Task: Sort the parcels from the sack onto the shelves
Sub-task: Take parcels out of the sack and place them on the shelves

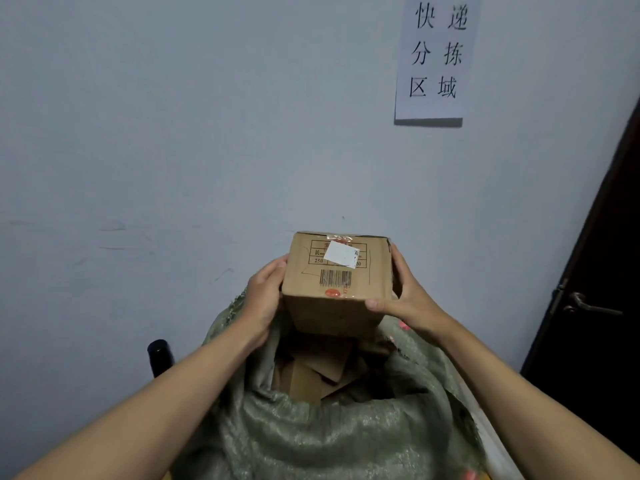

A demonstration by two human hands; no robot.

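Now we hold the brown taped cardboard parcel above the green woven sack | left hand, right hand clamped on its sides | risk: palm-only grip slips, parcel drops back.

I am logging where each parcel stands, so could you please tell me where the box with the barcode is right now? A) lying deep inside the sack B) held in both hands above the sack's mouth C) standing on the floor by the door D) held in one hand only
B: the left hand and right hand grip opposite sides of the box, above the open sack.
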